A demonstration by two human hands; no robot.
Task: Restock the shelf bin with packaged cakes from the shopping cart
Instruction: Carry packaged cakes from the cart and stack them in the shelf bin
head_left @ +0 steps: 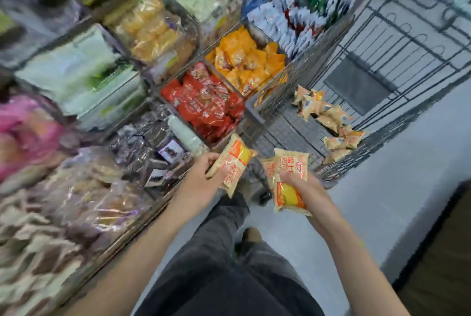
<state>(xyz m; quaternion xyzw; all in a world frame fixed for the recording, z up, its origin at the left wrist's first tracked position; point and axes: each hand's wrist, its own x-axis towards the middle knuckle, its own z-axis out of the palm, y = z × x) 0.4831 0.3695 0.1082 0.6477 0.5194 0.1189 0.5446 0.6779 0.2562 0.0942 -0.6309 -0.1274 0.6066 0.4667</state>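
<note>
Left hand (207,170) grips one cake packet (230,164); right hand (297,184) clutches several packets (288,180) between cart (382,65) and shelf. Risk: the overfull right grip may let slick wrappers slip floorward.

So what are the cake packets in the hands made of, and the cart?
The cake packet in the left hand looks like thin glossy plastic film: it crinkles and catches the light. The packets in the right hand look the same. The shopping cart seems to be grey metal wire, judging by its thin rigid bars.
</note>
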